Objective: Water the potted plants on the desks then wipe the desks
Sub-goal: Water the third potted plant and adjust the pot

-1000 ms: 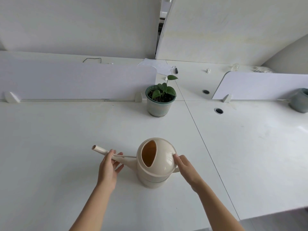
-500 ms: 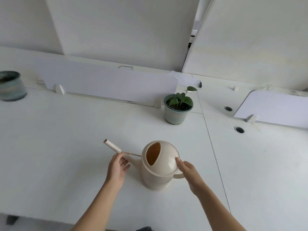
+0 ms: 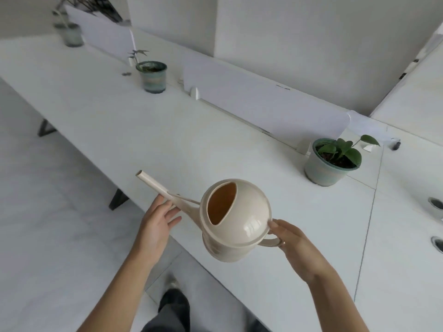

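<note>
A cream watering can (image 3: 236, 219) hangs in the air above the front edge of the white desk (image 3: 167, 140), spout pointing up-left. My right hand (image 3: 291, 245) grips its handle at the right. My left hand (image 3: 157, 224) supports the spout from below with fairly straight fingers. A green-leaved potted plant (image 3: 332, 159) stands to the right beyond the can. A second potted plant (image 3: 153, 75) stands farther left along the desk, and a third, blurred one (image 3: 69, 32) at the far left end.
Low white divider panels (image 3: 263, 101) run along the back of the desk. Round cable holes (image 3: 435, 203) sit at the right edge. The desk's dark legs (image 3: 117, 200) and pale floor (image 3: 48, 212) lie to the left, my legs (image 3: 172, 310) below.
The can has been lifted off the desk and now hangs over its front edge. The view has swung left, bringing two more potted plants into sight.
</note>
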